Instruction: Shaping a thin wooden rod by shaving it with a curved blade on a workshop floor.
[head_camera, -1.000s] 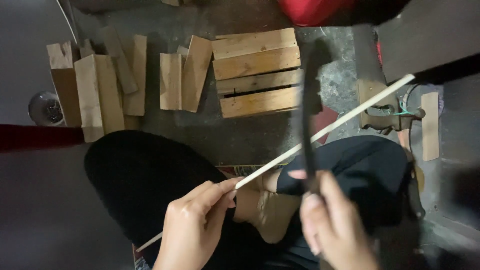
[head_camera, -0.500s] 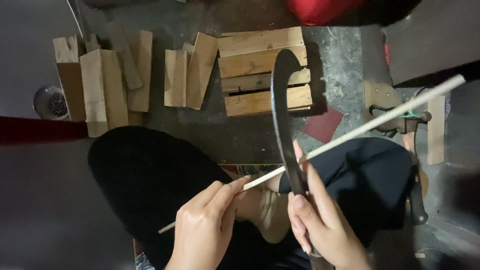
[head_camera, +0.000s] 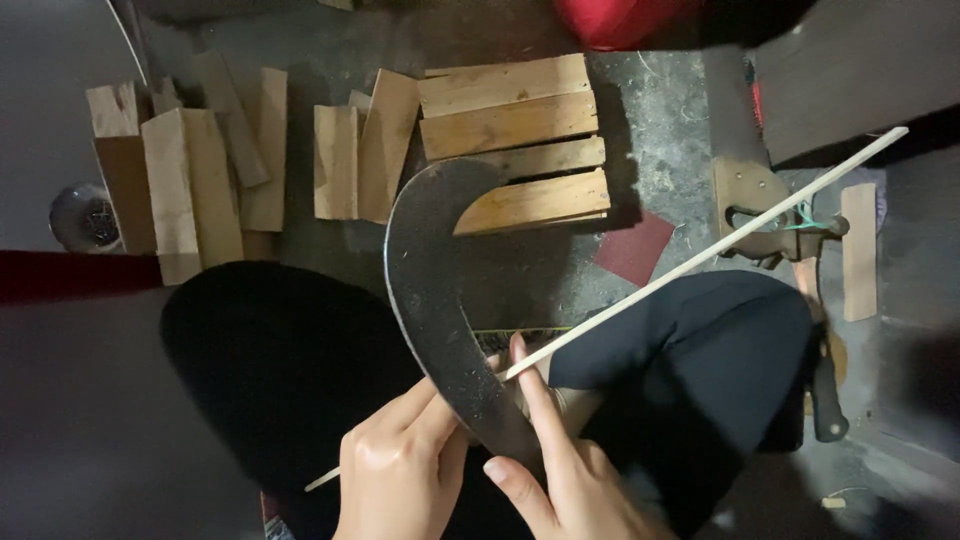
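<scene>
Two bare hands are meeting low in the view, above the person's own dark-clothed legs. The left hand (head_camera: 395, 475) is curling its fingers inward, knuckles facing up, thumb and fingertips pinching toward the right. The right hand (head_camera: 560, 475) is lying just beside it, its index finger stretching straight out and up, the thumb bending across toward the left hand.
</scene>
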